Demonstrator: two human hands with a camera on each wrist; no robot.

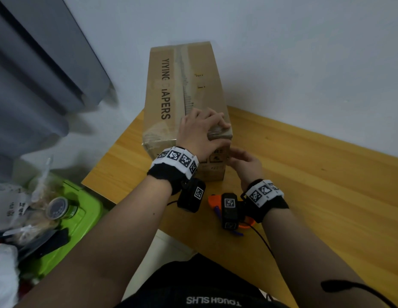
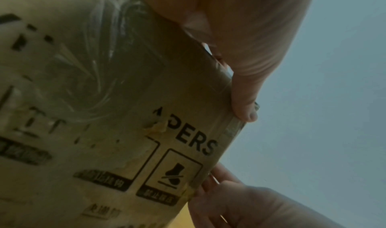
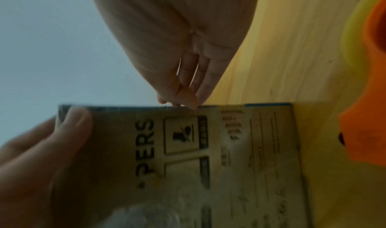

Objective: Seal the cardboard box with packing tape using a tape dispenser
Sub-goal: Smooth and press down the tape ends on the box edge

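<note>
A tall cardboard box (image 1: 171,85) printed "DIAPERS" stands on the wooden table (image 1: 304,174), with clear tape (image 1: 183,85) running along its top seam. My left hand (image 1: 200,127) lies spread on the near right corner of the top. Its thumb (image 3: 71,124) presses the front face just below the edge. My right hand (image 1: 244,163) reaches in from the right, and its straight fingers (image 3: 188,86) touch the box's near right vertical edge (image 2: 221,149). The orange tape dispenser (image 1: 214,200) lies on the table under my right wrist, held by neither hand.
A green bin (image 1: 82,207) with a jar and plastic bags on it stands low at the left, beyond the table's left edge. A grey appliance (image 1: 37,85) fills the upper left. A white wall rises close behind the box.
</note>
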